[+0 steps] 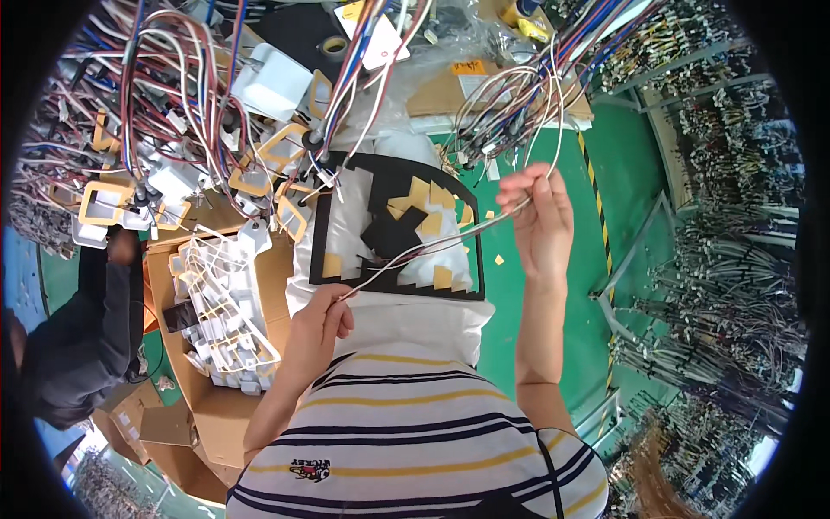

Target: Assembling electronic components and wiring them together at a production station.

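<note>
A thin bundle of white and dark red wires [415, 250] stretches slantwise across my lap between my hands. My left hand [320, 322], low and to the left, is closed and pinches the bundle's near end. Higher on the right, my right hand [543, 227] grips the wires between thumb and fingers. From there, pale strands run up toward a hanging wire bunch [510, 112]. Below the stretched wires, a black-edged sheet [324, 233] lies on my lap, with yellow square pieces [430, 194] and a black piece [393, 232] on it.
A cardboard box [281, 304] of white plastic parts [226, 311] stands at left, beneath hanging wires with white and yellow frames [105, 202]. A co-worker's dark sleeve [121, 294] is beyond it. Wire racks [709, 233] line the right; striped tape [596, 203] marks the green floor.
</note>
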The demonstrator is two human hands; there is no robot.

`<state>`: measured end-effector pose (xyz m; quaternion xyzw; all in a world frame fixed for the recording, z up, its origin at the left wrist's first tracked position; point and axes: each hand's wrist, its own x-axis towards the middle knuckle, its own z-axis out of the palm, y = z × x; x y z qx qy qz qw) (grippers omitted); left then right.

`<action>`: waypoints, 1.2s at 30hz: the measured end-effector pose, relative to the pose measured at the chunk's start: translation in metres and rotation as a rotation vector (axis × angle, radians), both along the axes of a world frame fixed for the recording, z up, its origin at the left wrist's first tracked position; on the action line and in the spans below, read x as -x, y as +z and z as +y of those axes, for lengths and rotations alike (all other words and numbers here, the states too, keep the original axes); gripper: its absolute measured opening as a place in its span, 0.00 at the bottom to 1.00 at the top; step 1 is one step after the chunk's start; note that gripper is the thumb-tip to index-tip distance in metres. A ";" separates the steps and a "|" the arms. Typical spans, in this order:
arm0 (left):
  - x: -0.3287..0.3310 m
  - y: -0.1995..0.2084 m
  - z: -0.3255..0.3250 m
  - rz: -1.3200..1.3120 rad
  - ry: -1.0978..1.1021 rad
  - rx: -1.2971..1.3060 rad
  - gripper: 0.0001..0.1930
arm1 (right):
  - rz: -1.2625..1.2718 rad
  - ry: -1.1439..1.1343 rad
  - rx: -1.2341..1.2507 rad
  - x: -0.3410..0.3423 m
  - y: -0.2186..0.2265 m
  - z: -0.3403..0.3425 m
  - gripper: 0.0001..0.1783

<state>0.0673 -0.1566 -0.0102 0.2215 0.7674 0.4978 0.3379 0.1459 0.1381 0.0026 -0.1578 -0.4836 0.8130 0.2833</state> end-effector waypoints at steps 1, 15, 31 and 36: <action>-0.003 -0.002 -0.003 -0.169 0.089 0.047 0.08 | -0.005 0.051 -0.060 0.000 0.002 -0.006 0.12; -0.026 -0.013 -0.012 -0.108 0.156 -0.319 0.09 | -0.394 0.719 -1.000 0.014 0.005 -0.133 0.10; -0.048 -0.329 -0.328 -0.099 1.219 0.896 0.28 | -0.527 0.737 -0.681 0.036 -0.025 -0.125 0.08; -0.064 -0.273 -0.339 -0.398 0.959 0.533 0.42 | -0.542 0.675 -0.743 0.028 -0.033 -0.120 0.09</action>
